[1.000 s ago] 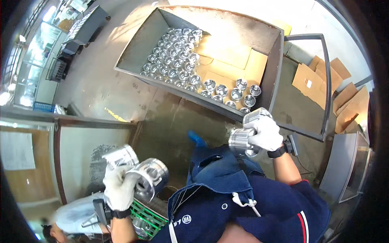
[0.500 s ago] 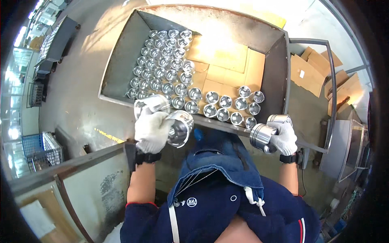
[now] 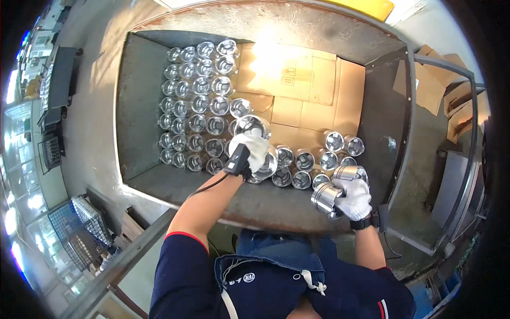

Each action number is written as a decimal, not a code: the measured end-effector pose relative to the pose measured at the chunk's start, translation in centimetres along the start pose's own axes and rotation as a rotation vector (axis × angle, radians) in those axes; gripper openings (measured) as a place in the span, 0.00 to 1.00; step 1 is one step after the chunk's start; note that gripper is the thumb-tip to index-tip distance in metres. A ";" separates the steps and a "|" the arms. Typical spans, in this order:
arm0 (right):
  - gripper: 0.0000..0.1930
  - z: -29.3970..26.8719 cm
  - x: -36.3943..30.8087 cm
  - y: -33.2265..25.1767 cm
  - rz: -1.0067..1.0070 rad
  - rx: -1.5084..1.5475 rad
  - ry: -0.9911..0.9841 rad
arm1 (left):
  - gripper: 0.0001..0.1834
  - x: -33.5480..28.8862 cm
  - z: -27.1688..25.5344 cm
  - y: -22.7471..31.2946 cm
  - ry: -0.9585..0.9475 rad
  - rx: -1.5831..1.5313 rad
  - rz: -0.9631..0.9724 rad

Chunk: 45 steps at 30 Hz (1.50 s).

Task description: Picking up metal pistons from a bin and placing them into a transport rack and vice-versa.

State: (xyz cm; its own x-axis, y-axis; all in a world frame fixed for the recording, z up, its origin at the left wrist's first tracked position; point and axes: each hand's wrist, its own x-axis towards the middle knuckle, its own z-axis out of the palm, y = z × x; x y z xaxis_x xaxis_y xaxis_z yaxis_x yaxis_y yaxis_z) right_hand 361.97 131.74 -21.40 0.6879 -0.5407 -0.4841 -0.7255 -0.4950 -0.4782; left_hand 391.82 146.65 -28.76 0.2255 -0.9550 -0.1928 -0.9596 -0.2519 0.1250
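Observation:
Both my hands wear white gloves. My left hand (image 3: 252, 149) is inside the metal bin, closed on two shiny pistons; one piston (image 3: 251, 125) shows above the fingers and the other (image 3: 268, 164) beside them. It hangs over the right edge of the rows of standing pistons (image 3: 200, 103). My right hand (image 3: 354, 199) grips two more pistons, an upper one (image 3: 348, 173) and a lower one (image 3: 324, 199), over the bin's near right side. Just beyond it stands a smaller group of pistons (image 3: 304, 159). The glove hides part of each held piston.
The metal bin (image 3: 319, 18) has high walls, with flat cardboard (image 3: 308, 111) on its floor. A metal frame (image 3: 472, 138) juts out at the right, near cardboard pieces (image 3: 427, 85). Wire baskets (image 3: 74, 231) stand at lower left, and a dark cart (image 3: 56, 80) is farther off.
I have leaned closer to the bin. My left hand has moved right and forward over the pistons, still holding its two. My right hand, with its two, is now over the bin's near side.

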 end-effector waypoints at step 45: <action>0.30 11.0 10.7 -6.0 -0.397 0.207 -0.132 | 0.35 -23.0 -7.0 10.1 0.245 -0.783 -0.740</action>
State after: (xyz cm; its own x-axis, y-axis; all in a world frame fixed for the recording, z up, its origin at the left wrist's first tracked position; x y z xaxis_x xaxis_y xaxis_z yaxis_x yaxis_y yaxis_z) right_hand 373.87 136.46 -31.78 0.9177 -0.2392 -0.3171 -0.3962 -0.4922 -0.7751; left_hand 378.08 164.91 -16.22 0.8106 -0.5104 -0.2872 -0.2213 -0.7210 0.6567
